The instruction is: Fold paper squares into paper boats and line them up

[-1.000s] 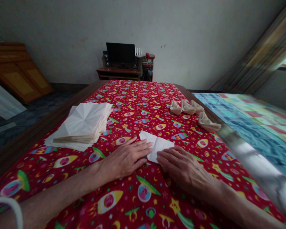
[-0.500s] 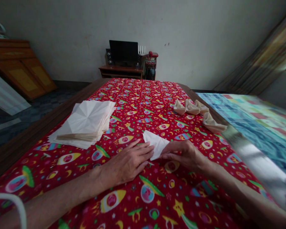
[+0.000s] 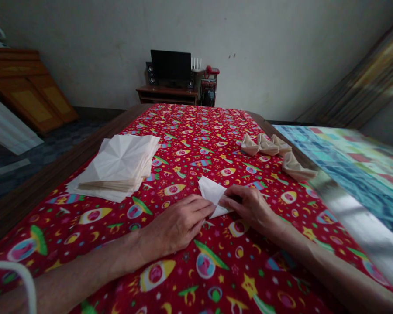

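Note:
A small white sheet of folded paper (image 3: 211, 191) lies on the red printed cloth between my hands. My left hand (image 3: 183, 220) rests at its lower left, fingers together and curled, their tips gripping the paper's edge. From the other side, my right hand (image 3: 249, 205) pinches the paper, thumb and fingertips close together on its right part. My right fingers cover that end of the paper. To the left sits a stack of creased paper sheets (image 3: 124, 157), the top one with fold lines spreading from its middle.
Several folded paper pieces (image 3: 267, 145) stand at the table's right side, one of them (image 3: 296, 168) nearer me. A white curved tube (image 3: 28, 283) crosses the lower left corner. A bed with a patterned cover (image 3: 353, 170) adjoins on the right. A monitor (image 3: 170, 67) stands by the far wall.
My right fingers have moved up and left over the paper, and their tips now press nearer its middle. My left fingers have drawn together and curled at its lower edge. The view has shifted slightly.

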`<action>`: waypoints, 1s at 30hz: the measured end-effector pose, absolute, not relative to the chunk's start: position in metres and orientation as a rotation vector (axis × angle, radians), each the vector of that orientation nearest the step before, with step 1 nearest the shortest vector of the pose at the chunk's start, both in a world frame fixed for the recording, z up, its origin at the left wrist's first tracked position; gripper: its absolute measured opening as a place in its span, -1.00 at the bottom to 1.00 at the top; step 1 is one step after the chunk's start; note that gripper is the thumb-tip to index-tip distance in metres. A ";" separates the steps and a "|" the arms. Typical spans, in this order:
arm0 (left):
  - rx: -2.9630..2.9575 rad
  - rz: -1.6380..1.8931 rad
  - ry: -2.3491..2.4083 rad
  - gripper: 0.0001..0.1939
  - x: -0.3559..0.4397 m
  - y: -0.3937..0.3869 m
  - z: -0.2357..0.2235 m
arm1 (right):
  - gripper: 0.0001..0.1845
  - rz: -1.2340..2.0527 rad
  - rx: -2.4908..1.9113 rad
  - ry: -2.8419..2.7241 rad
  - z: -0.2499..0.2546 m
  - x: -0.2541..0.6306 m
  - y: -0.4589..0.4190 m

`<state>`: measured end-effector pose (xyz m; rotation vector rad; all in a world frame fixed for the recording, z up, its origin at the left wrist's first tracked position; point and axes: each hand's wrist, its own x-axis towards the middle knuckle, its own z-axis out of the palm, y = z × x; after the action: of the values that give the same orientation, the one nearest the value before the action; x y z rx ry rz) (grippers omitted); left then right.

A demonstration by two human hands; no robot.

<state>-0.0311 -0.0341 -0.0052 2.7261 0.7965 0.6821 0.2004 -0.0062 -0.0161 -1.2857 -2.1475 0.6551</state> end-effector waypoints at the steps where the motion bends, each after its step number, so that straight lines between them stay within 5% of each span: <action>1: 2.723 0.685 0.802 -0.60 -0.031 -0.035 -0.005 | -0.70 0.603 -1.272 -2.169 -0.018 0.201 -0.006; 24: 2.890 0.390 0.776 -0.59 -0.029 -0.038 0.002 | -0.85 0.132 -1.257 -2.280 -0.022 0.202 -0.004; 30: 2.892 0.377 0.740 -0.59 -0.028 -0.038 0.002 | -0.71 -0.172 -1.034 -2.477 -0.011 0.198 -0.031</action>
<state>-0.0279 -0.0385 0.0024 2.8920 0.7399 0.3773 0.1979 -0.0310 -0.0113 -1.0337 -2.4773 -0.1722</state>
